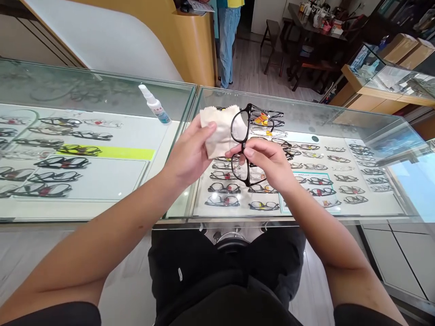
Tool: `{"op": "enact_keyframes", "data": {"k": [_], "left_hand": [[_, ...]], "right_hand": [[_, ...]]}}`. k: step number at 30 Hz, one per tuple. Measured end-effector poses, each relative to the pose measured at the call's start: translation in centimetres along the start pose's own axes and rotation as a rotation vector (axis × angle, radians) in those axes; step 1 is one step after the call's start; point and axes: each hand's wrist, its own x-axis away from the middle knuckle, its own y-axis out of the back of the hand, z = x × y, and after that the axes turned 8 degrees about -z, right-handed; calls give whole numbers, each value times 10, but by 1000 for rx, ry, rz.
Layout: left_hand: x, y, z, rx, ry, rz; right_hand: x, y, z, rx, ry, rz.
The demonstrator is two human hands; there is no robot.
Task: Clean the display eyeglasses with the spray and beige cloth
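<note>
A cream cleaning cloth (220, 133) with zigzag edges is gripped in my left hand (192, 154), the thumb lying over its front. Beside it, my right hand (268, 160) pinches a pair of black-framed eyeglasses (249, 179) around the nose bridge. The glasses are turned upright, one lens above the other, with the temples pointing away to the right. The cloth's right edge reaches the upper lens; whether it touches the lens I cannot tell. Both hands are above the glass display case (195, 199).
A white spray bottle (155, 105) stands on the glass top to the left. Rows of eyeglasses (63, 163) lie inside the case. Beyond the counter a person in jeans (227, 43) stands near a wooden desk (195, 45). Stools (271, 34) and a cluttered table (314, 22) are farther back.
</note>
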Motion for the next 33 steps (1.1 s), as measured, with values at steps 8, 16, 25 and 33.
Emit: {"op": "enact_keyframes", "data": {"k": [8,16,25,33], "left_hand": [[9,-3,13,-157,-281,95],[12,-2,9,-262,-297,89],[6,-3,1,-112,-17,185],[9,-4,-1,-91,140,309]], "right_hand": [[1,-5,-3,46,3,-14],[3,-5,-5,104,-3,24],[4,-4,-5,-9,-40,93],[4,-2,0,17,-59,112]]}}
